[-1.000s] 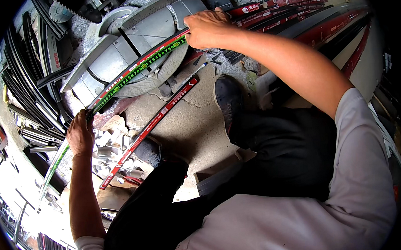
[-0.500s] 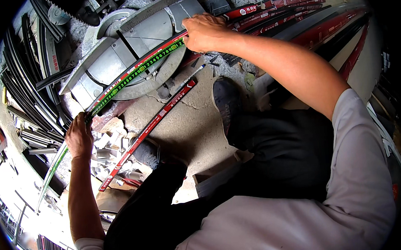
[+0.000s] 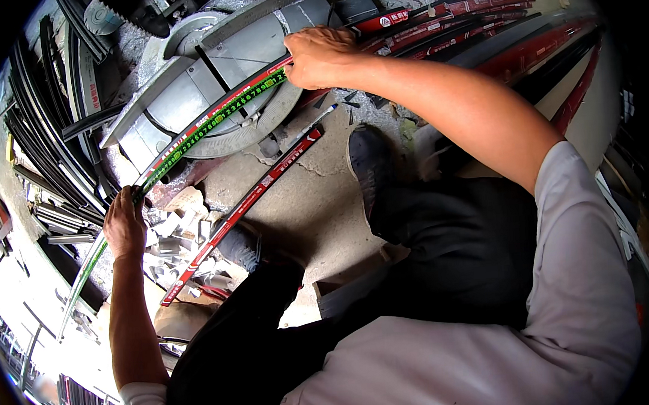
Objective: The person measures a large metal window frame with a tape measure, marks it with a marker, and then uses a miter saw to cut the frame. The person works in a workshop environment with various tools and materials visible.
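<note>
A green measuring tape (image 3: 238,103) with dark markings lies stretched along a long strip with a red film (image 3: 260,82), both passing over the front of a grey metal saw bed (image 3: 188,82). My left hand (image 3: 125,225) is closed around the tape and strip at the lower left, and the tape's free length (image 3: 88,269) hangs past it. My right hand (image 3: 320,57) grips the strip and tape near the right end of the bed, its fingertips partly hidden. Below, a shorter red-filmed strip (image 3: 244,208) leans diagonally across my shoe area.
A round toothed saw blade (image 3: 105,18) stands at the top left. Dark profiles (image 3: 41,132) are piled on the left, and red-filmed strips (image 3: 462,12) at the upper right. Pale offcuts (image 3: 173,243) litter the floor by my left shoe (image 3: 239,246). A thin pencil-like stick (image 3: 324,117) rests near the shorter strip.
My right hand has shifted slightly left, with the strip and tape moving a little the same way. My left hand moves slightly down and left. Both keep their hold.
</note>
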Tool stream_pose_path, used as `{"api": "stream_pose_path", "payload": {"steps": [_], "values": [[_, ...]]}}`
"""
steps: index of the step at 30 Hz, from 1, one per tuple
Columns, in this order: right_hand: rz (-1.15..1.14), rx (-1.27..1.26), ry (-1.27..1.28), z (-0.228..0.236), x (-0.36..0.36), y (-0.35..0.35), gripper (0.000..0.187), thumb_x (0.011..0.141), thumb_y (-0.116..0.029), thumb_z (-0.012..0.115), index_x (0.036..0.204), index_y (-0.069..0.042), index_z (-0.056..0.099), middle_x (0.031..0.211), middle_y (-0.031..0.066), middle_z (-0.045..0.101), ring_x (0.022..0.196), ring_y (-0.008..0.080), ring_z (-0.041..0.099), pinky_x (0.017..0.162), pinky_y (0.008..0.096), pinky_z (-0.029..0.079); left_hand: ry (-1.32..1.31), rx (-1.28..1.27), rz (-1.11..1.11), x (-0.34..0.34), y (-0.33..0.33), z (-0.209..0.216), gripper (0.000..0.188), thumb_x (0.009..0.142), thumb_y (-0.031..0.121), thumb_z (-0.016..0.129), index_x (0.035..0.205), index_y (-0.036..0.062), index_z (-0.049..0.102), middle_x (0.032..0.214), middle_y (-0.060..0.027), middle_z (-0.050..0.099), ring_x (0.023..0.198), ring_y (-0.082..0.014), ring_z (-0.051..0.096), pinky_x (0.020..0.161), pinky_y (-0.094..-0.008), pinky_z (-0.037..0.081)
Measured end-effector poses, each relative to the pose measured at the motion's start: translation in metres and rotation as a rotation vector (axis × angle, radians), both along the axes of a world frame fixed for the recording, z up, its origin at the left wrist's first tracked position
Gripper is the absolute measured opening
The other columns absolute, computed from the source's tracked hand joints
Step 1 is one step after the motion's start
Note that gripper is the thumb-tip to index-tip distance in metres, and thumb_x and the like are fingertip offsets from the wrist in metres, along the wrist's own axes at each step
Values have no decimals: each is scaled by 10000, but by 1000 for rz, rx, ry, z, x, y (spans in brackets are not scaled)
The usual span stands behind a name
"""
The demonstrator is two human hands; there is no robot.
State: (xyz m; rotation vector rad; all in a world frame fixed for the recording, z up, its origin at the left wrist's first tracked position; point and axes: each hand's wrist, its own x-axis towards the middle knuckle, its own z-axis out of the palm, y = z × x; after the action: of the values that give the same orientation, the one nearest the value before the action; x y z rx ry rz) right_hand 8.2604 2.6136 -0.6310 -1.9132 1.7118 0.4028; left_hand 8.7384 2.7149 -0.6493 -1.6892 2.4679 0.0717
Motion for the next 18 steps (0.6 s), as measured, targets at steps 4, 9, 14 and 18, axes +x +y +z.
{"api": "stream_pose_path", "payload": {"steps": [4,9,14,18], "values": [[-38,7,-15,9,2,0,408,902,-341,668,1163,-28,686,1178,181,717,1157,389,663,966,528,506,-19,25,32,-3,-1,1,357,971,218,669,1265,29,596,1190,-149,703,1065,-336,688,904,-425,552],[-39,22,-31,9,1,-2,401,881,-328,673,1142,-25,695,1145,195,727,1125,398,678,949,530,517,-17,40,53,-2,0,0,363,972,222,668,1272,32,594,1196,-150,701,1076,-337,685,918,-427,547],[-44,66,-15,17,2,-4,397,880,-324,669,1140,-26,699,1140,196,728,1119,396,683,946,532,521,-26,34,54,1,1,-5,387,969,229,672,1292,33,590,1218,-155,696,1113,-342,675,946,-431,541],[-16,35,45,3,1,-3,406,917,-348,656,1165,-29,696,1197,170,713,1166,370,666,957,532,516,2,34,56,-7,-2,-2,391,964,228,674,1294,35,590,1182,-151,700,1076,-341,680,917,-431,543]]}}
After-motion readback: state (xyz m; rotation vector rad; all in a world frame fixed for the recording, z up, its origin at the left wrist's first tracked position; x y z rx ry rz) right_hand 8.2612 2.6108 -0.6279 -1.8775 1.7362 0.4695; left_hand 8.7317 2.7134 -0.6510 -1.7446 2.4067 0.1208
